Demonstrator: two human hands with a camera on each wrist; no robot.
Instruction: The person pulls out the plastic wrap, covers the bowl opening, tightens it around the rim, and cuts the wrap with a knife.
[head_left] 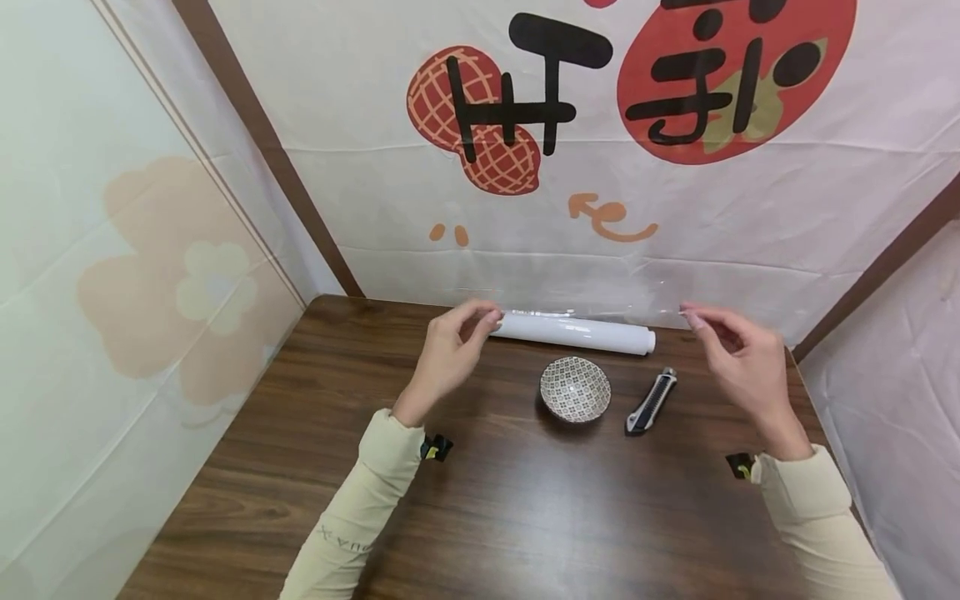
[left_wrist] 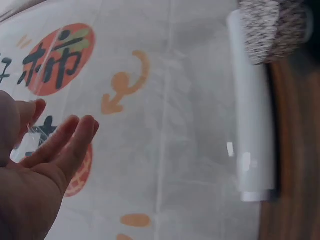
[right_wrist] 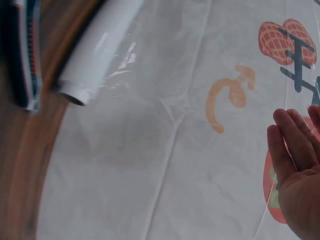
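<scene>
My left hand pinches one side of a sheet of clear cling film between thumb and fingertips. The film's other side is pinched by my right hand, held out above the table's right part. Faint glints show the sheet stretched between the hands, coming off a white cling film roll. That roll lies crosswise near the table's back edge. In front of it stands a small patterned bowl, upright. A black and grey utility knife lies to the bowl's right, tilted toward the roll's end.
The dark wooden table ends at a white printed curtain behind the roll. Pale fabric walls rise at the left and right sides.
</scene>
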